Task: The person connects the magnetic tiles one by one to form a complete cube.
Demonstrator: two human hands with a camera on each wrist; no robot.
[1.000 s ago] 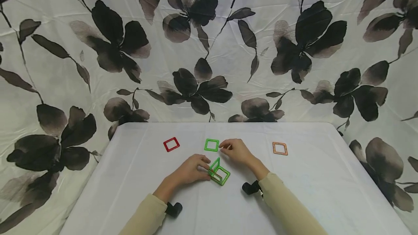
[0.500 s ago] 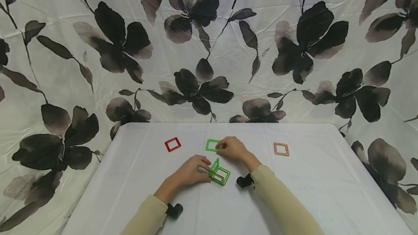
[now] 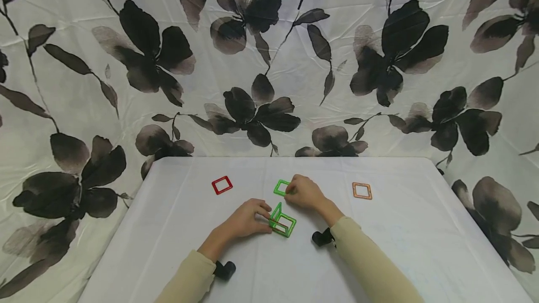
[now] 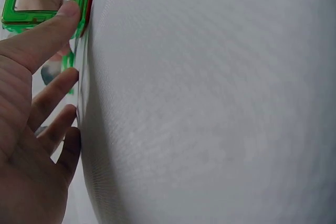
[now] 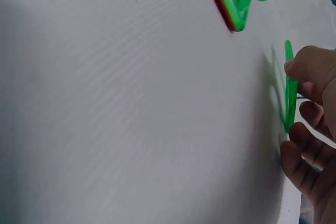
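In the head view, my left hand [image 3: 244, 219] holds the left side of a small build of green magnetic tiles [image 3: 292, 228]. It has a flat square frame with others standing on it, and a red edge shows. In the left wrist view, the thumb [image 4: 65, 11] presses the build's green frame [image 4: 31, 18] while the other fingers lie relaxed below. Just behind the build, my right hand [image 3: 305, 193] pinches a loose green square magnetic tile [image 3: 276, 186]. From the right wrist, that tile [image 5: 291, 98] appears edge-on between thumb and fingers, close over the white surface.
A red square tile [image 3: 214, 188] lies at the back left of the white table [image 3: 379, 247], and an orange one [image 3: 353, 190] at the back right. A floral curtain [image 3: 261, 60] hangs behind the table. Black wrist cameras [image 3: 225, 270] are strapped under both sleeves.
My right hand came to the loose green tile, took hold of its right side, and shifted it slightly right, turning it. The left hand and the build have stayed in place.
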